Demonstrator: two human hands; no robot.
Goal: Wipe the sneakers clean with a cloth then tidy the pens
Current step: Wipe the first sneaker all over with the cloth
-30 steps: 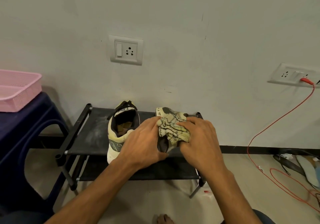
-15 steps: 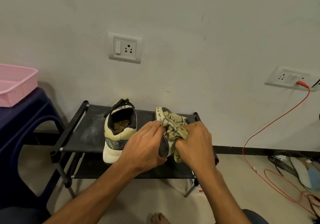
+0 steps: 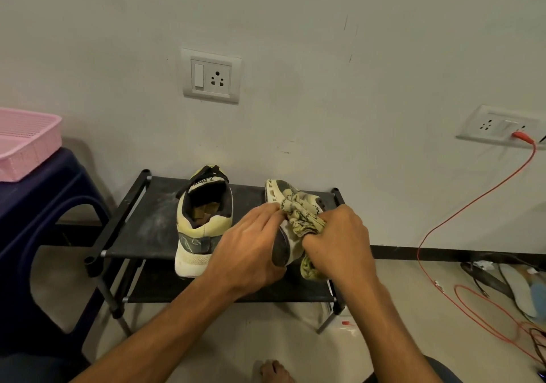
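Yellow-patterned cloth (image 3: 301, 217), bunched in your right hand (image 3: 339, 240), whose fingers are curled tight round it and press it against the sneaker on the right (image 3: 285, 246) of the black shoe rack (image 3: 139, 226). Your left hand (image 3: 251, 249) steadies that sneaker from its left side, fingers curled over it; their tips are hidden behind the cloth. The sneaker seems turned on its side, its pale sole edge reaching towards the far rail. The second sneaker (image 3: 204, 223) stands upright just to the left, heel nearest you, untouched.

Step in hand, as judged: wiping the right-hand sneaker; the pens come later and none is in view. The next move calls for firm strokes along sole and upper, with your left hand bracing the shoe against sliding on the shelf, then a change to the other sneaker.

Around: a pink basket (image 3: 26, 143) on a blue stool (image 3: 38, 193) at far left, a wall socket (image 3: 211, 76) above the rack, a red cable (image 3: 523, 137) trailing to the floor at right. Nothing lies between your hands and the shoes, though the upright sneaker sits close beside your left hand
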